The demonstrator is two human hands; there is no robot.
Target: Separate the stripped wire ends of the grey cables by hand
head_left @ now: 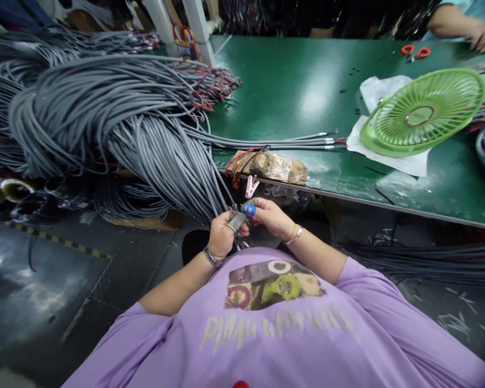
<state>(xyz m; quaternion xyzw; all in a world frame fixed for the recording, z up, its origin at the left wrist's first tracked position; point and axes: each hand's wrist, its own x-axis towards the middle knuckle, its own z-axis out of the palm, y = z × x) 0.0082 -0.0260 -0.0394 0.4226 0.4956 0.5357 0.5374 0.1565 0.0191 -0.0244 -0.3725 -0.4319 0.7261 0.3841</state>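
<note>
Left grip: the left hand (221,235) is closed, its grey-wrapped thumb pressed down on the cable ends (239,241) gathered in front of the body.
Right grip: the right hand (271,216) meets the left, fingertips drawn close together, a blue band (249,209) around one digit; whether a wire is pinched between them is too small to tell.
Cable ends: at and just below the left grip, their tips showing under the fingers; the cable bundle (161,161) runs up and leftward from there.
Steadying: the left grip serves best as the fixed point, held near the tips so that the thin wires do not bend away from the right fingertips.
Bundle weight: the grey mass left of the grip probably tugs on the ends; some slack beside the left wrist should ease it.
Fingertip work: one wire at a time, with light pressure, likely spares the thin wires.
Desk edge: the desk (267,70) lies beyond the grip, with a pink clothespin (251,186) close ahead at its edge; the ends are best kept on the body side, where they cannot snag.
Laid cables: several cables (275,143) stretch across the desk, farther out from the grip.
</note>
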